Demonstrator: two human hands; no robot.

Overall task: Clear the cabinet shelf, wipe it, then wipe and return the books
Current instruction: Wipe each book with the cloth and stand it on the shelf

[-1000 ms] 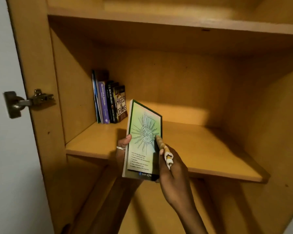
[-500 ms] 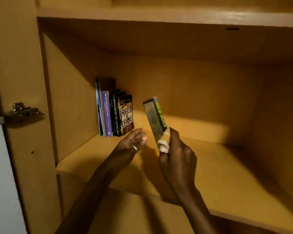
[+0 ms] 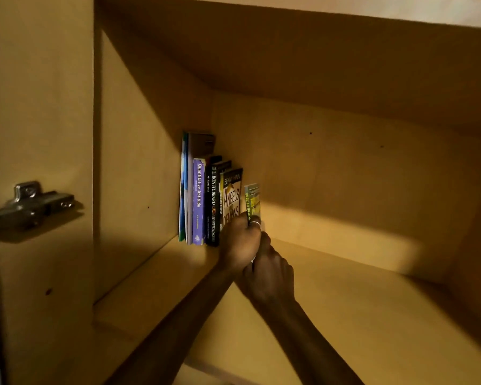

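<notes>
Green book [image 3: 252, 202] upright, seemingly between fingers [image 3: 254, 222]

Two bare forearms, sleeveless in view; a thin silver ring [image 3: 255, 223] on one finger.

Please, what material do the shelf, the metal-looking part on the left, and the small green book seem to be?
Shelf: probably laminated board, matte tan; smooth, even colour without grain.
Hinge: metal, silvery; bright glints and screw heads.
Green book: paper with a printed, apparently glossy cover; thin spine with lettering. Left hand and right hand hide its lower part.
</notes>
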